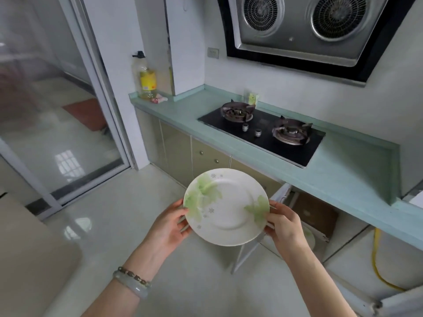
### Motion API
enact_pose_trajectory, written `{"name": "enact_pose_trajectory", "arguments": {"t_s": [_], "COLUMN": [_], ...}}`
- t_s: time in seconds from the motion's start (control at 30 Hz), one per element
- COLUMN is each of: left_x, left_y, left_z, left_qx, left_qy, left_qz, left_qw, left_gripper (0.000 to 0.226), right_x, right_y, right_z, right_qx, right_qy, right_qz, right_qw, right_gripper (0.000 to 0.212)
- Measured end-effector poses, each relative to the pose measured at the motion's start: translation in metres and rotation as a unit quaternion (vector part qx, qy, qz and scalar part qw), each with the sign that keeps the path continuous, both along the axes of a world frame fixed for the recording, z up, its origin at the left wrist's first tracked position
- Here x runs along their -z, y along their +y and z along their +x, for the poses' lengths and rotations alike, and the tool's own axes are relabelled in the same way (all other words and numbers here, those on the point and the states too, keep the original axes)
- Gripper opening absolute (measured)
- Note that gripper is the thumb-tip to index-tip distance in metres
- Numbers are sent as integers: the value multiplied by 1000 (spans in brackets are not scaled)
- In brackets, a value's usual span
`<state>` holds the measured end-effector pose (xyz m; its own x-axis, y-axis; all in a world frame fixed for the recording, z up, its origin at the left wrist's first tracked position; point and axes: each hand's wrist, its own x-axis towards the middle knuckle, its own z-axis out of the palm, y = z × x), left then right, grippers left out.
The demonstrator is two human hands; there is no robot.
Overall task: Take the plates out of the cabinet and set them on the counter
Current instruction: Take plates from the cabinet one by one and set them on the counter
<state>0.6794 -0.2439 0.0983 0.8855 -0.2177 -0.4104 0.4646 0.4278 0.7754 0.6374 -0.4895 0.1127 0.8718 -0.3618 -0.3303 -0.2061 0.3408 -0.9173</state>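
White plate (226,207), second half-hidden behind hands (283,225).

One round white plate (226,207), printed with pale green leaves and small flowers, is held face-up, slightly tilted, gripped at opposite rims. Beyond the grip lies the teal counter (343,179); beneath the right-side grip, the cabinet (315,213) stands open.

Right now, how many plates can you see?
2. One green-leaf plate is held between the left hand and right hand; another plate peeks from the open cabinet. More may be hidden.
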Motion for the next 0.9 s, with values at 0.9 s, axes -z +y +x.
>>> {"name": "enact_pose_trajectory", "arguments": {"t_s": [0.9], "left_x": [-6], "left_y": [97], "left_z": [365], "left_qx": [-126], "left_qy": [39], "left_qz": [-30], "left_qw": [991], "left_gripper": [35], "right_x": [-9], "right_y": [92], "right_z": [405], "right_qx": [-73], "right_qy": [1], "right_qz": [9], "right_qw": [997], "right_gripper": [38]}}
